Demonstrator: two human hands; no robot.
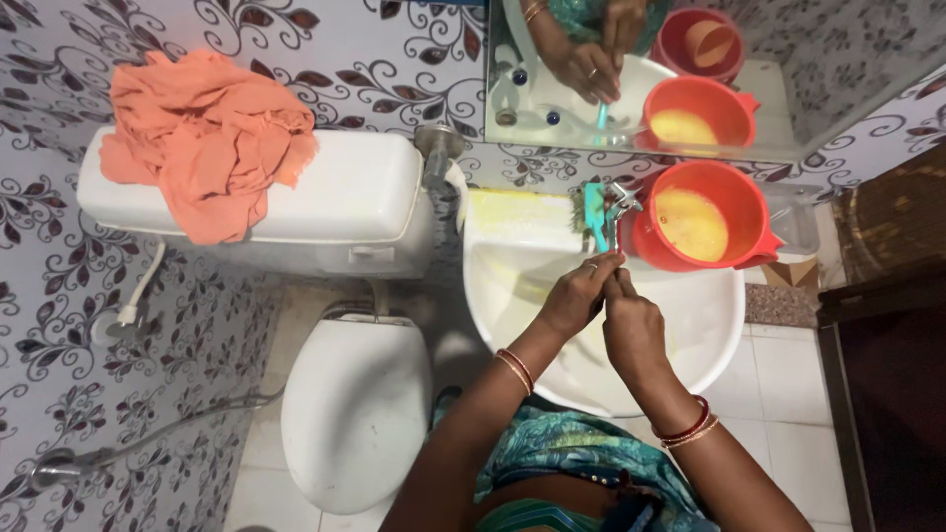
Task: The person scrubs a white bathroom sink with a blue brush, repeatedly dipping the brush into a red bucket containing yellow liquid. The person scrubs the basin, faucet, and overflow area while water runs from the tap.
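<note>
Both my hands meet over a white wash basin (709,335), just below its metal tap (619,204). My left hand (574,296) has its fingers curled, fingertips touching my right hand (631,325), which is also curled. A small dark thing may sit between the fingers; I cannot tell what it is. A teal brush (595,215) lies on the basin's back ledge beside the tap. An orange-red plastic mug (702,217) with yellowish liquid stands on the basin's right rim, close to my hands.
A white toilet (355,409) with closed lid stands left of the basin, its cistern (345,202) bearing an orange cloth (202,143). A mirror (769,118) hangs above the basin. A hose (148,438) runs along the patterned left wall. A dark door (887,325) is at right.
</note>
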